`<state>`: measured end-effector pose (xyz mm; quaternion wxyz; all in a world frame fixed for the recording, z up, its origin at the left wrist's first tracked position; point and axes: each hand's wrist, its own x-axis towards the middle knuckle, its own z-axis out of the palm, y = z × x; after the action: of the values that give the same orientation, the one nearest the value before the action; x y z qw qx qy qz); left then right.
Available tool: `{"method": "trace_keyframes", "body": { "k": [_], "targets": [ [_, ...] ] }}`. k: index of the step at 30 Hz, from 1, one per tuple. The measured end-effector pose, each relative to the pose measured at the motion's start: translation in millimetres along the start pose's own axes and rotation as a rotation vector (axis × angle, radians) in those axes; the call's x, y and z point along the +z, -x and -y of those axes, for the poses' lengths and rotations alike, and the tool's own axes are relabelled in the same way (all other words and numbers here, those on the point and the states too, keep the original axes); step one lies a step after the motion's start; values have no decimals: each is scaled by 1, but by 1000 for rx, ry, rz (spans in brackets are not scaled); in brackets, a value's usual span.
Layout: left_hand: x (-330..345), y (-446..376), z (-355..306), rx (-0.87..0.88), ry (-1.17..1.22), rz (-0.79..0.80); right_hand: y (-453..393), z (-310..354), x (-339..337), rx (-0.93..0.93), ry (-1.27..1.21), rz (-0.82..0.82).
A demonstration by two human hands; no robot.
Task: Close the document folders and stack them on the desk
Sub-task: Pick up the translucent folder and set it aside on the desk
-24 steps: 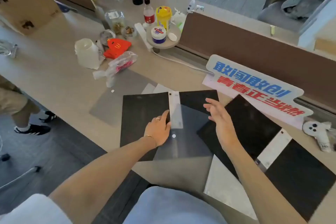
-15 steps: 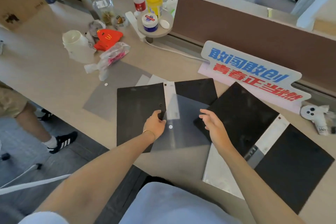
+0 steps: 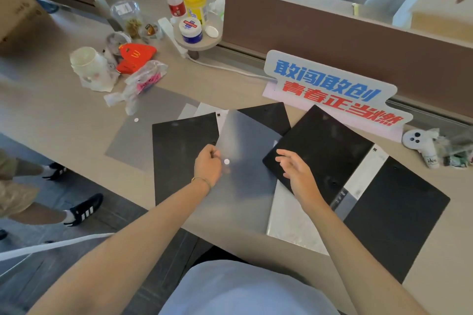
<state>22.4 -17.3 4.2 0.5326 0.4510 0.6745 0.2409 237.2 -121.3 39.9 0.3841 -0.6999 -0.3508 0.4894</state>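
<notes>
Two black document folders lie open on the desk. The left folder (image 3: 179, 158) shows a black panel, a white spine and a translucent grey flap (image 3: 248, 151) with a white snap dot. My left hand (image 3: 207, 165) pinches that flap's left edge near the dot and holds it raised over the folder. The right folder (image 3: 399, 212) lies open at an angle, its near corner overlapping the left one. My right hand (image 3: 294, 169) hovers over that corner with fingers spread, holding nothing.
A grey sheet (image 3: 135, 140) lies left of the folders. Cups, bottles, a red fries box (image 3: 135, 56) and a plastic bag crowd the far left. A printed sign (image 3: 330, 89) leans on the brown divider. A small white toy (image 3: 419, 143) sits far right. Another person's legs stand left.
The grey flap has swung up and rightward over the left folder's spine. My left hand closed on its edge; my right hand drew back toward the right folder's corner.
</notes>
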Motion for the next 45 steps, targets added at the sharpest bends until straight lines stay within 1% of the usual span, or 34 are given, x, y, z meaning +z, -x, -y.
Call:
{"method": "trace_keyframes", "body": {
  "k": [4,8,10,12,15,18,20,23,26,29,32,36,40,45],
  "targets": [
    [-23,1,-20,70,50,-57,-3,9,4,-13,-41,-5],
    [-53,0,-37,68,69,-135,-7,20,16,-31,-57,20],
    [-63,-1,-46,65,55,-128,-9,29,24,-46,-77,47],
    [-70,3,-57,65,22,-69,-11,40,34,-62,-97,79],
    [-67,14,-75,91,-31,68,-15,57,46,-88,-116,121],
    [-51,33,-88,77,-13,216,-18,67,50,-104,-118,136],
    [-37,41,-90,75,-4,253,-19,71,46,-120,-90,103],
    [-14,46,-85,84,-2,282,-18,72,34,-154,-30,2],
    [12,41,-70,89,-25,322,-14,71,20,-188,57,-137],
    [37,33,-49,75,-57,324,-10,70,4,-180,181,-210],
    [52,18,-25,-1,-111,263,-7,65,-13,-135,254,-238],
    [60,4,-2,-111,-235,180,-7,51,-33,-70,256,-265],
    [72,-1,2,-139,-296,108,-4,29,-51,-71,310,-303],
    [89,-7,-5,-195,-178,138,-10,1,-63,12,359,-302]
  ]
}}
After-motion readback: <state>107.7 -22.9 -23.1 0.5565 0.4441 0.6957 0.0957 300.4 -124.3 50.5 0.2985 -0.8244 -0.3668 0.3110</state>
